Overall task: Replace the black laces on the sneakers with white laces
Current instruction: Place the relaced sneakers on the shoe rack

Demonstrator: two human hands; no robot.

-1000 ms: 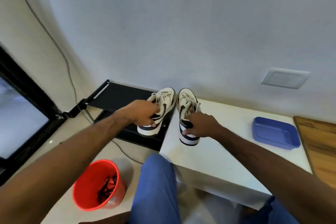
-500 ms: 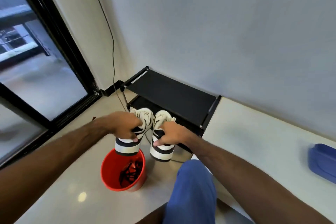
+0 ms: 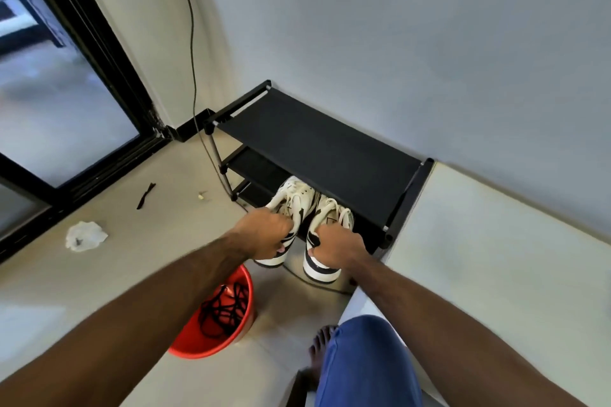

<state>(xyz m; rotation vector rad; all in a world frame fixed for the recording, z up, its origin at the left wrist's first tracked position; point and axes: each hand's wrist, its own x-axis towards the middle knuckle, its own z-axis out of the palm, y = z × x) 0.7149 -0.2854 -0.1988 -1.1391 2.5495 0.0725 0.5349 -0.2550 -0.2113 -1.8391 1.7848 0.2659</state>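
Observation:
My left hand (image 3: 264,233) grips the heel of the left sneaker (image 3: 292,205), a white shoe with black trim and white laces. My right hand (image 3: 340,246) grips the heel of the right sneaker (image 3: 325,241), which looks the same. Both shoes point toes-first under the top tier of a black shoe rack (image 3: 317,142), side by side. The black laces (image 3: 224,311) lie tangled inside a red bucket (image 3: 211,340) on the floor below my left forearm.
A white table (image 3: 496,258) stands to the right of the rack. My knee in blue trousers (image 3: 367,360) and a bare foot (image 3: 320,350) are at the bottom. A crumpled white paper (image 3: 86,236) and a black scrap (image 3: 145,196) lie on the floor near the black-framed glass door (image 3: 66,102).
Both hands carried the sneakers off the white table, leftward and down, over the red bucket and into the shoe rack. The view swung left with them.

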